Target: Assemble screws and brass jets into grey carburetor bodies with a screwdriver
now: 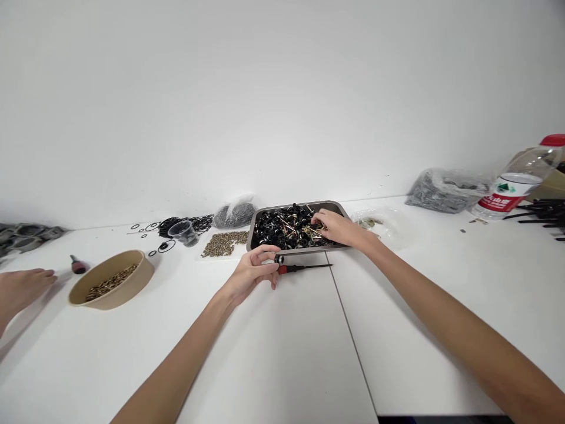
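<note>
My right hand (338,228) digs with curled fingers into the grey metal tray of black rings and brass pins (295,227) — my left hand (253,272), just nearer me, pinches a small black-and-silver ring (279,259) beside the red-handled screwdriver (304,268), which lies left-to-right on the white surface (282,353).

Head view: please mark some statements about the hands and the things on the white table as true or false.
1. The right hand reaches into the metal tray of black and brass parts. True.
2. The left hand is inside the paper bowl. False: it is at the handle of the screwdriver, in front of the tray.
3. The screwdriver lies on the table. True.
4. The bowl is empty. False: it holds small brass-coloured pieces.
5. Another person's hand shows at the left edge. True.
</note>
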{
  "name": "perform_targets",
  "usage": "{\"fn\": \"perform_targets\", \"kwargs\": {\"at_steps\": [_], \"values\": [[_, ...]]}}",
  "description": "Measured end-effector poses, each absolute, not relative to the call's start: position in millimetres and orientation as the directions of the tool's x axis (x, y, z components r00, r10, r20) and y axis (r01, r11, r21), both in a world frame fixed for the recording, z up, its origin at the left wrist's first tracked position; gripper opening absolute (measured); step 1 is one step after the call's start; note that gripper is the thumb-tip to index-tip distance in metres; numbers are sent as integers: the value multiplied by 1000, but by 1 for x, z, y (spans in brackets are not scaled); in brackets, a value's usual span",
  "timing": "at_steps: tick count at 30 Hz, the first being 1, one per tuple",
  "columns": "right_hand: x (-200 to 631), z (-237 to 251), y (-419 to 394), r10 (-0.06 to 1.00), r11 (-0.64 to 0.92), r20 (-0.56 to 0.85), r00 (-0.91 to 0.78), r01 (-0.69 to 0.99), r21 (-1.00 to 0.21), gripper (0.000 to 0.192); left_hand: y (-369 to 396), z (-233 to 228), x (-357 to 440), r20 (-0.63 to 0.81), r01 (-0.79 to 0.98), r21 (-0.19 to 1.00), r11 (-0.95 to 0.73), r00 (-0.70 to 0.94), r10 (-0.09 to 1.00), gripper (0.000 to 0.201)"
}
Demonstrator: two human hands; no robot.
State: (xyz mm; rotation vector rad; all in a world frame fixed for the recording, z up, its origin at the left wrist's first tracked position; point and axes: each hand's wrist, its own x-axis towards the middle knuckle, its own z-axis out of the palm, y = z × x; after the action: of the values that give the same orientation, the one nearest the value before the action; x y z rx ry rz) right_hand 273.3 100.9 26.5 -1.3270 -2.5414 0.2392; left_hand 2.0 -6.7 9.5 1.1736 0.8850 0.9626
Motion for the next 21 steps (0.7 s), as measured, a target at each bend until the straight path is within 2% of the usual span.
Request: {"fn": "perform_targets", "kwargs": {"at_steps": [7, 14, 18, 21], "values": [[283, 5, 111, 842, 538, 139, -522, 831, -140, 29, -9, 8, 1, -71, -156, 978, 136, 364, 929, 41], [283, 3, 111, 855, 509, 144, -499, 860, -44, 46, -9, 7, -1, -73, -139, 982, 127, 342, 937, 35], [283, 6, 111, 848, 516, 167, -503, 856, -40, 40, -9, 7, 0, -54, -115, 989, 94, 307, 950, 33], [286, 16, 109, 842, 530, 175, -510, 843, -92, 36, -9, 8, 2, -29, 1, 1000, 30, 281, 959, 33]]}}
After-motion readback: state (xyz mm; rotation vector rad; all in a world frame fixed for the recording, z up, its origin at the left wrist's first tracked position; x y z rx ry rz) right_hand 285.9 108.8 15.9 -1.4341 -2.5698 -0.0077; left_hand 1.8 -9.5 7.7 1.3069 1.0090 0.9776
